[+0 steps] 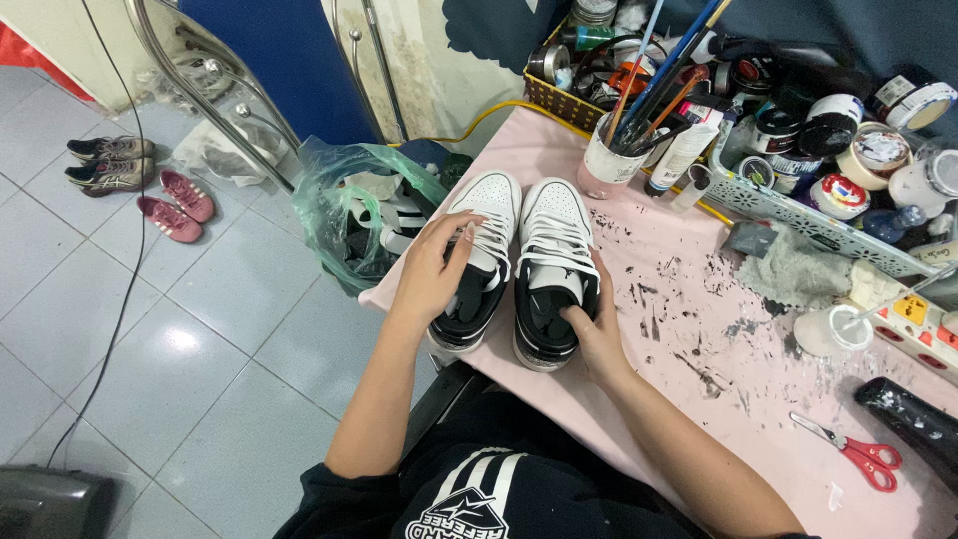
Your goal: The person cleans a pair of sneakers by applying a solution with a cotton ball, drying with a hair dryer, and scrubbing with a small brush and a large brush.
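Note:
Two white-and-black sneakers stand side by side on a pink, paint-stained table (689, 299), toes pointing away from me. My left hand (431, 268) rests on the left sneaker (489, 215), fingers over its laces and tongue. My right hand (595, 334) grips the heel end of the right sneaker (552, 235), thumb reaching into the shoe's opening. Both sneakers sit near the table's left edge.
A cup of paintbrushes (611, 160) stands just behind the sneakers. Baskets of paint jars (828, 150) fill the back right. Red-handled scissors (856, 451) lie at the front right. A green plastic bag (364, 205) with shoes sits on the floor, more shoes (150, 185) farther left.

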